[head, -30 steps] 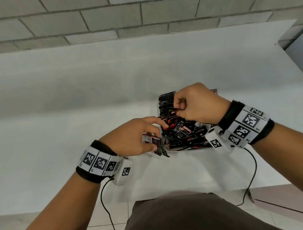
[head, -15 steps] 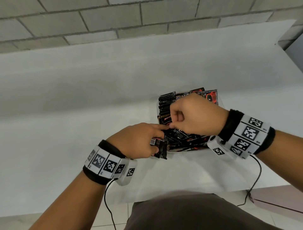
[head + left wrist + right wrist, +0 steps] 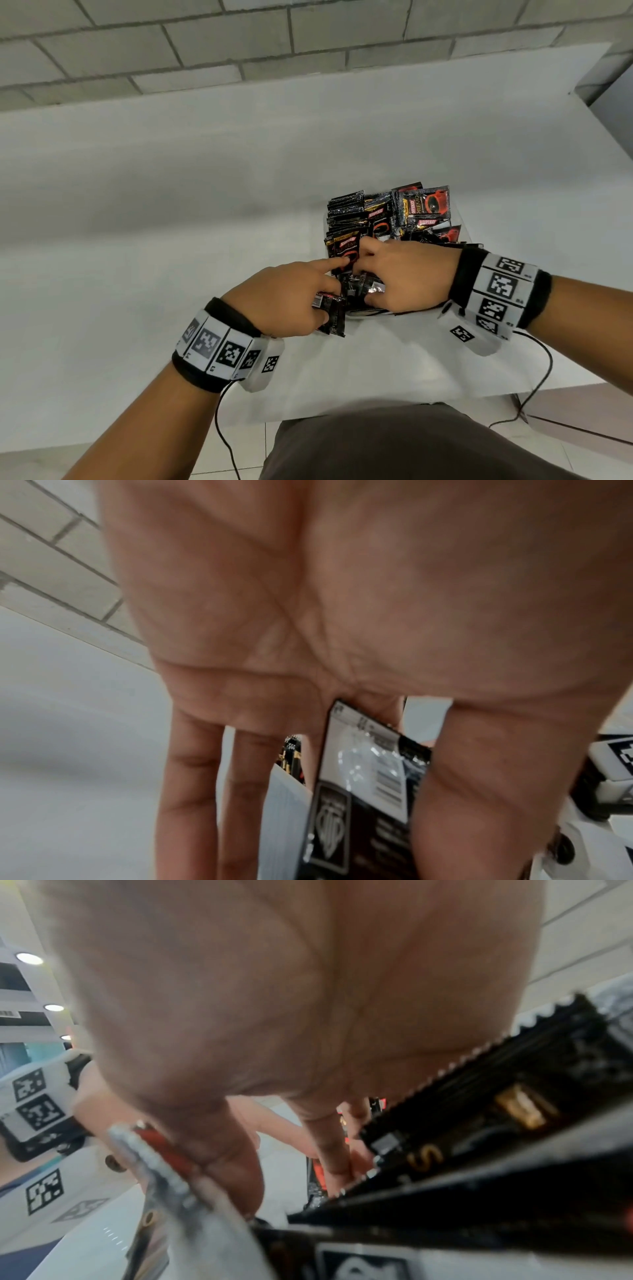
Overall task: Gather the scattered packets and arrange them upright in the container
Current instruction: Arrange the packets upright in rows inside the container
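Black-and-red coffee packets [image 3: 423, 205] stand upright at the far end of a clear container [image 3: 324, 224] on the white table. More packets [image 3: 347, 245] lean in its near part. My left hand [image 3: 308, 291] pinches one packet [image 3: 331, 313] under the thumb at the container's near left corner, index finger stretched out onto the leaning packets. In the left wrist view that packet [image 3: 369, 777] sits between thumb and fingers, beside the container wall [image 3: 284, 804]. My right hand [image 3: 394, 277] is down in the near end, fingers curled round a bunch of packets [image 3: 371, 289]. The right wrist view shows packets [image 3: 479, 1110] against the palm.
The white table [image 3: 205, 212] runs back to a grey block wall [image 3: 239, 44]. Its near edge [image 3: 342, 409] lies just in front of my lap. Thin cables [image 3: 537, 377] hang from both wrists over that edge.
My right hand has come down and toward me from the far packets into the near end, uncovering the upright row. My left hand has shifted right with its packet.
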`<state>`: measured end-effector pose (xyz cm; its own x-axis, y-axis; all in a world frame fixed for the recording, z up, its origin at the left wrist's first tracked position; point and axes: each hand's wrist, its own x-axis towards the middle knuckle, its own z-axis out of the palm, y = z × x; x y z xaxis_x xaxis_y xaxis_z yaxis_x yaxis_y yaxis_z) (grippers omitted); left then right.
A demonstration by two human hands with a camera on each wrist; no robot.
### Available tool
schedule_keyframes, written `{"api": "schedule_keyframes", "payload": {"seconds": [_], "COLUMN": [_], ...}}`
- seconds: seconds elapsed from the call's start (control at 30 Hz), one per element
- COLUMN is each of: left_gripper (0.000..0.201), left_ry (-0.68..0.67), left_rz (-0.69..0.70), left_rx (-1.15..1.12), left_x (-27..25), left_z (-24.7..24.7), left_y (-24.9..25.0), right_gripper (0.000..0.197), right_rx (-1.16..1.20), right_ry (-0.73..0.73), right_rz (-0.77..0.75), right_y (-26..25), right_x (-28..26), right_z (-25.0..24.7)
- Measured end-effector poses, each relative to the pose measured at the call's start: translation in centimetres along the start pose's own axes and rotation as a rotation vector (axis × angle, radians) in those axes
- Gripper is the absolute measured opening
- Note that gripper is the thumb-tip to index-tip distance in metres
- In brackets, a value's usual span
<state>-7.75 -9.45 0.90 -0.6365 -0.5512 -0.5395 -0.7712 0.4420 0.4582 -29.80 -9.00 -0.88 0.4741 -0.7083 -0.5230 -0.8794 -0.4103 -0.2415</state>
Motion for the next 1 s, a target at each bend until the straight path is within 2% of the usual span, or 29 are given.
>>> {"api": "schedule_keyframes", "payload": {"seconds": [0.1,0.3,0.43,0.53,0.63,0.73,0.83,1.0], "left_gripper": [0.021,0.032,0.037,0.028,0.031,0.031,0.028,0.024], "left_ry": [0.02,0.034,0.021,0.029,0.054,0.102,0.155,0.164], "left_rz": [0.008,0.029,0.046,0.061,0.093,0.139,0.179,0.186], "left_rx": [0.01,-0.023,-0.032,-0.024,-0.036,-0.079,-0.113,-0.093], "left_x": [-0.1,0.0,-0.1,0.1,0.4,0.7,0.7,0.7], "left_z": [0.1,0.4,0.2,0.3,0.4,0.4,0.3,0.3], "left_y": [-0.1,-0.4,-0.3,-0.6,-1.1,-1.3,-1.5,-1.8], "right_gripper": [0.043,0.058,0.046,0.041,0.036,0.039,0.038,0.034], "right_rx": [0.027,0.097,0.083,0.114,0.15,0.098,0.109,0.113], "right_ry": [-0.003,-0.082,-0.131,-0.073,0.04,0.101,0.154,0.183], "right_rz": [0.012,0.079,0.102,0.07,0.036,0.014,0.035,0.082], "right_y": [0.1,-0.4,-0.5,-0.3,-0.1,-0.1,0.0,0.1], "right_x": [0.1,1.1,1.6,1.2,0.1,-0.7,-0.9,-0.9], "right_z": [-0.1,0.2,0.1,-0.2,-0.5,-0.5,-0.3,-0.1]}}
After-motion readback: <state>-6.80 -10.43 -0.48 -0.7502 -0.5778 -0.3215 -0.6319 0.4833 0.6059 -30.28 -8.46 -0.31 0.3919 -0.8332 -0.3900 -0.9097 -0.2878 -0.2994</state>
